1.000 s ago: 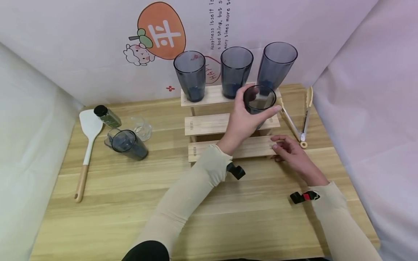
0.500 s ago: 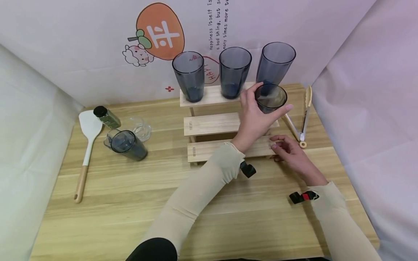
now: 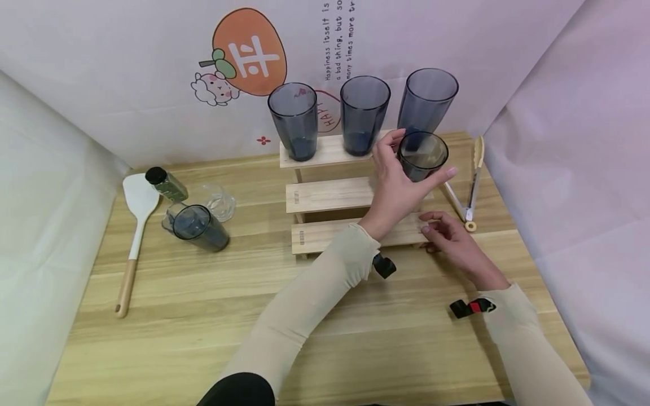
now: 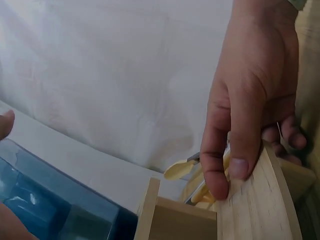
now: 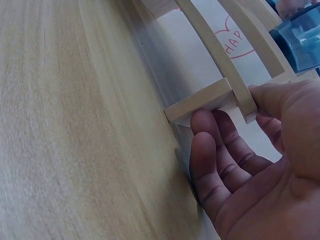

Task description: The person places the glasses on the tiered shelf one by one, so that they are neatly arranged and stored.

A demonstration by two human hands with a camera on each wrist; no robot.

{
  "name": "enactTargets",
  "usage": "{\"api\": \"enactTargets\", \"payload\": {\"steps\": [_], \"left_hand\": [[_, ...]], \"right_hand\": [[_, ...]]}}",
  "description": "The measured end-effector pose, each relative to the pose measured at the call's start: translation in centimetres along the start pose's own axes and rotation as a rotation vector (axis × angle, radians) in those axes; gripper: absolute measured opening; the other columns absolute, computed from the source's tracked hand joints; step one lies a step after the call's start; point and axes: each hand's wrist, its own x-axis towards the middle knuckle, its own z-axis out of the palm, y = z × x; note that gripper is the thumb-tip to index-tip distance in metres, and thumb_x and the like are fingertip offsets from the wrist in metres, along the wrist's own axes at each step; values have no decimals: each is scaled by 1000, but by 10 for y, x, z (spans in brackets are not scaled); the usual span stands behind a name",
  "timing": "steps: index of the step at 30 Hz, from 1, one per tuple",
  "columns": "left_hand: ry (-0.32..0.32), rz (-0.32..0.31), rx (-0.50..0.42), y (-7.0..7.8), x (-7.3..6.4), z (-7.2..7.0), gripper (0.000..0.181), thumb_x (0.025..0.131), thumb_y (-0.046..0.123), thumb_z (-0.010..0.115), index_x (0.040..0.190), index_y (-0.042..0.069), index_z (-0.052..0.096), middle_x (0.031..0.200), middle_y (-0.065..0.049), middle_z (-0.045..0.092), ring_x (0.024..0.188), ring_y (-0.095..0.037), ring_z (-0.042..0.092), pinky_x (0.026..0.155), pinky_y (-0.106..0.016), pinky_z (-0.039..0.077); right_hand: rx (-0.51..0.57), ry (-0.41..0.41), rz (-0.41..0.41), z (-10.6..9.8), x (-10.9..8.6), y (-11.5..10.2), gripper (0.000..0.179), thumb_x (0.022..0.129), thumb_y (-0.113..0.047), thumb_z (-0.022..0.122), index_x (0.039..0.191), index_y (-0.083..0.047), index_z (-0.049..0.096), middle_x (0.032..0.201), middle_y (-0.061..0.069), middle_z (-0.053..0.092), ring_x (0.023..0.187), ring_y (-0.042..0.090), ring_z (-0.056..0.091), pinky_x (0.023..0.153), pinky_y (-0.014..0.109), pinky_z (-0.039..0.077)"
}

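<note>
My left hand [image 3: 396, 189] grips a dark tinted drinking glass [image 3: 422, 160], thumb on the near right side and fingers on the left. It overlaps the right end of the middle step of a three-tier wooden rack [image 3: 327, 195] in the head view. The same glass shows blue in the left wrist view [image 4: 60, 200]. My right hand [image 3: 459, 248] holds the right end of the lowest step between thumb and fingers; in the right wrist view, fingertips [image 5: 204, 145] lie against the support under the board. Three matching glasses [image 3: 294, 124] stand along the top step.
Tongs [image 3: 469, 208] lie spread to the right of the rack. On the left are a white spatula [image 3: 141, 197] with a wooden handle, a black-capped spice jar [image 3: 172, 187], a tinted glass mug [image 3: 203, 228] and a small clear glass [image 3: 221, 204]. A printed white sheet [image 3: 152, 84] hangs behind.
My left hand carried the glass to the right over the rack, then stayed almost in place over the last half second. The right hand keeps its hold on the lowest step.
</note>
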Motion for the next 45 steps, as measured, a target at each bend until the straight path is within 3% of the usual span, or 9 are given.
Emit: {"api": "enactTargets", "payload": {"steps": [7,11,14,18,23,26,29,35,45], "left_hand": [[-96,180,-83,0,-28,-33,89,90,22,80,151,11,16,151,-8,22,138,-7,23,114,-35,30],[-101,280,-147,5,-54,-74,76,89,-3,74,146,-6,23,142,-23,33,133,-27,37,108,-51,38],[-36,339,-149,-14,-73,-109,61,89,-6,70,139,-10,35,135,-21,43,124,-40,44,101,-57,42],[135,358,46,-51,-92,-155,45,94,14,68,132,-3,52,127,-15,53,116,-39,48,102,-49,40],[377,368,393,-68,-103,-231,45,89,22,73,126,0,61,121,-17,59,114,-35,46,104,-46,29],[487,268,595,-76,-111,-274,60,86,29,79,134,2,56,127,-21,53,117,-36,40,103,-46,24],[482,66,737,-83,-119,-302,79,86,41,81,146,4,44,133,-25,43,124,-39,33,106,-49,21],[467,-169,773,-95,-125,-322,90,83,48,83,152,11,40,134,-23,42,127,-39,32,105,-52,19],[508,-26,606,-102,-130,-324,75,81,25,88,140,5,48,133,-16,50,122,-32,43,107,-44,27]], "right_hand": [[-8,22,-11,-2,-7,2,38,107,-19,54,140,0,48,111,21,60,85,29,70,71,35,58],[5,11,-17,-2,-7,2,39,107,-18,54,141,0,47,112,20,60,86,26,69,72,34,58],[3,7,-19,-2,-5,2,39,107,-19,54,141,0,47,112,16,61,87,25,68,72,33,58],[-12,23,-27,-6,-6,2,37,107,-17,54,139,1,48,110,11,62,85,25,69,70,32,58],[-7,21,-25,-7,-4,1,37,107,-17,54,140,1,47,110,12,62,85,25,68,71,33,58],[-4,17,-18,-5,-3,1,38,107,-18,54,140,0,48,110,12,62,85,25,68,71,33,58],[-4,20,-14,-4,-2,1,37,107,-17,54,139,0,48,110,12,62,85,26,68,71,33,58],[5,13,-23,-2,1,1,37,107,-16,54,139,1,48,109,10,62,85,24,67,71,32,58],[8,8,-20,2,1,2,37,107,-17,53,139,0,48,108,10,61,86,24,66,71,31,58]]}}
